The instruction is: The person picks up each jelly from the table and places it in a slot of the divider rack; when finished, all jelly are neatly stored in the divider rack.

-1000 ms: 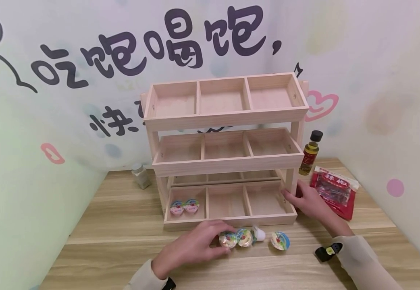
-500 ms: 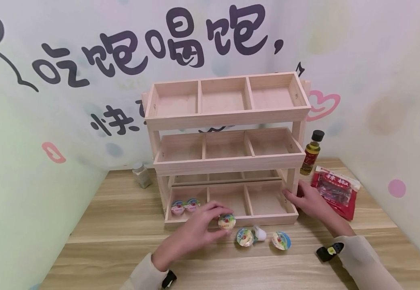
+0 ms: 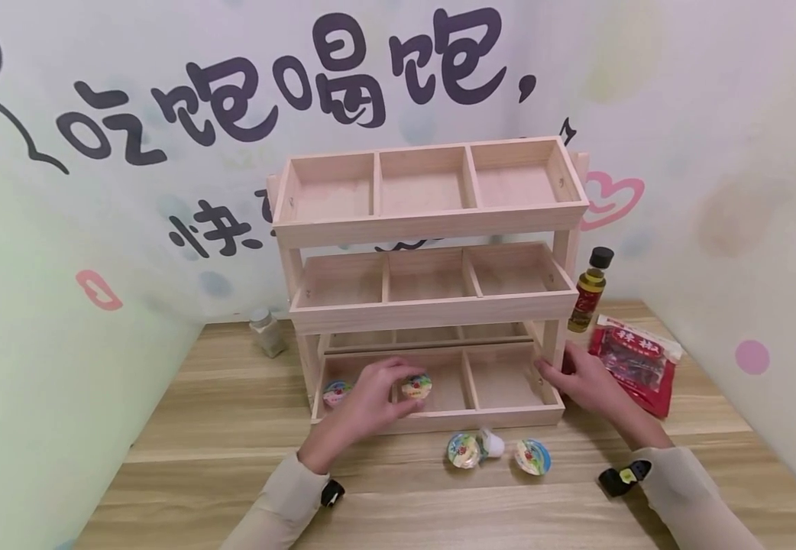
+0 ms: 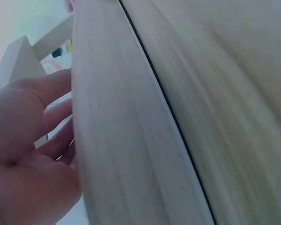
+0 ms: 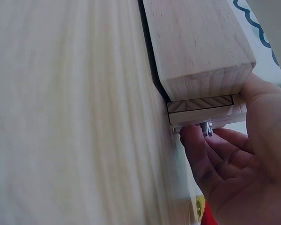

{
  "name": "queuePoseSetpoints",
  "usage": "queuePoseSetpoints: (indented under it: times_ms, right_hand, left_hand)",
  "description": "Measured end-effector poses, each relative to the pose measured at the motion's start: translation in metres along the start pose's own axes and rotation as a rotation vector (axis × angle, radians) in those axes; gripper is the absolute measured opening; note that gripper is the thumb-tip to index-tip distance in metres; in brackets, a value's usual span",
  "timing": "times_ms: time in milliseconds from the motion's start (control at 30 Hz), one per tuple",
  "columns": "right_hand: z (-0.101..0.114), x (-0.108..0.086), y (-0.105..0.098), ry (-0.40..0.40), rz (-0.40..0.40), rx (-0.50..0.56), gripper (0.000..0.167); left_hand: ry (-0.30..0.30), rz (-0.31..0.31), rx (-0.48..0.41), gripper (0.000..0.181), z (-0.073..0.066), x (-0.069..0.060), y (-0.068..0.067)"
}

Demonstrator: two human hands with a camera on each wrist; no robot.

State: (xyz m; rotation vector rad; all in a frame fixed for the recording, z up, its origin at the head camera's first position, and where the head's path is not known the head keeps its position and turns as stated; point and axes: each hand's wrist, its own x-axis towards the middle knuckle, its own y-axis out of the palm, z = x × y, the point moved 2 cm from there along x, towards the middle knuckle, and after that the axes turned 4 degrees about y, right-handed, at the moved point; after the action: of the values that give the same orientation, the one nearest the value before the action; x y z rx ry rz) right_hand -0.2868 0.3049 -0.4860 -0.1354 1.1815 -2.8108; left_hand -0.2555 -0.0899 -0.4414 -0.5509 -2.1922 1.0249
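My left hand point(image 3: 369, 391) pinches a small foil-lidded jelly cup point(image 3: 416, 386) over the bottom tier's middle compartment. Whether the cup touches the wood I cannot tell. That cup is hidden in the left wrist view, where the tier's front board point(image 4: 122, 122) covers my fingertips. One pink jelly cup point(image 3: 335, 393) shows in the left compartment, partly behind my hand. My right hand point(image 3: 587, 384) grips the right end of the three-tier wooden rack point(image 3: 432, 224) low down; the right wrist view shows its fingers curled at the wood beside a metal bolt point(image 5: 206, 129).
On the table before the rack lie a jelly cup point(image 3: 464, 451), a white cup on its side point(image 3: 492, 443) and another jelly cup point(image 3: 532, 457). At right are an oil bottle point(image 3: 587, 294) and a red chili bag point(image 3: 637, 365). A small jar point(image 3: 266, 334) stands left.
My left hand has picked up the leftmost jelly cup from the table and carried it up and forward over the bottom tier. The right hand stays on the rack.
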Motion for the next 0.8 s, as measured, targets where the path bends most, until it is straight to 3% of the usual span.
queuePoseSetpoints:
  times_ms: [167, 333, 500, 633, 800]
  right_hand:
    - [0.001, 0.0, 0.001, -0.004, 0.002, 0.008, 0.078]
    - [0.001, -0.001, 0.0, 0.0, -0.002, 0.002, 0.08]
    - [0.002, -0.002, -0.001, 0.001, -0.005, -0.002, 0.08]
    - [0.002, -0.002, 0.0, 0.0, -0.003, -0.002, 0.079]
    - [0.002, -0.001, 0.0, 0.0, -0.003, -0.005, 0.079]
  left_hand:
    - [0.0, 0.006, 0.049, 0.046, 0.009, 0.004, 0.004]
    - [-0.038, -0.009, 0.052, 0.047, 0.015, 0.005, 0.006]
    - [-0.056, 0.015, 0.069, 0.052, 0.018, 0.005, 0.007]
    - [-0.038, 0.033, 0.083, 0.038, 0.017, 0.004, 0.006]
    - [-0.047, 0.011, 0.122, 0.022, 0.015, 0.003, 0.006]
